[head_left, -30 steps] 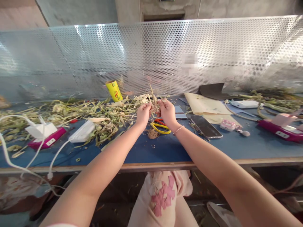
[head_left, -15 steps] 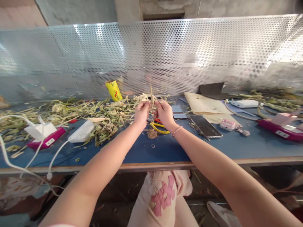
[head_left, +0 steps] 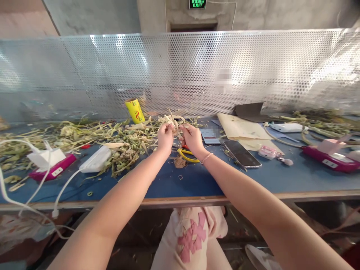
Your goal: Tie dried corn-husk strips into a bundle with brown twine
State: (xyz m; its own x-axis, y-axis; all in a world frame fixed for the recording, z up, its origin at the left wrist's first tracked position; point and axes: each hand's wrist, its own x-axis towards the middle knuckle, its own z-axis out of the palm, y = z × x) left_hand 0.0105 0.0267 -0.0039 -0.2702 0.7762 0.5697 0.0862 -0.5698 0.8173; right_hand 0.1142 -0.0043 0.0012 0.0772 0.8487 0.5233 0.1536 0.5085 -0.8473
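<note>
In the middle of the head view, my left hand point(head_left: 165, 138) and my right hand point(head_left: 193, 139) are close together above the table. Both are pinched on a pale dried plant stalk point(head_left: 172, 117), whose upper end leans to the left. My fingers cover its lower part, so its full shape is hidden. Just below my right hand lies a tool with yellow handles point(head_left: 189, 157) and some red; its working end is out of sight. A small ball of brown twine point(head_left: 180, 162) rests beside it. Dried leaves and stems point(head_left: 131, 148) spread out left of my left hand.
A yellow cardboard tube point(head_left: 135, 111) stands near the perforated metal screen point(head_left: 191, 71). White chargers sit on a magenta power strip point(head_left: 53, 168) at left, with cables over the edge. A phone point(head_left: 242, 153), brown paper point(head_left: 239, 127), an earphone case point(head_left: 267, 152) and another power strip point(head_left: 329, 159) lie right.
The stalk has tipped from upright to leaning left, and its top is lower. My hands remain close together. The camera has tilted slightly upward, bringing a green exit sign into view.
</note>
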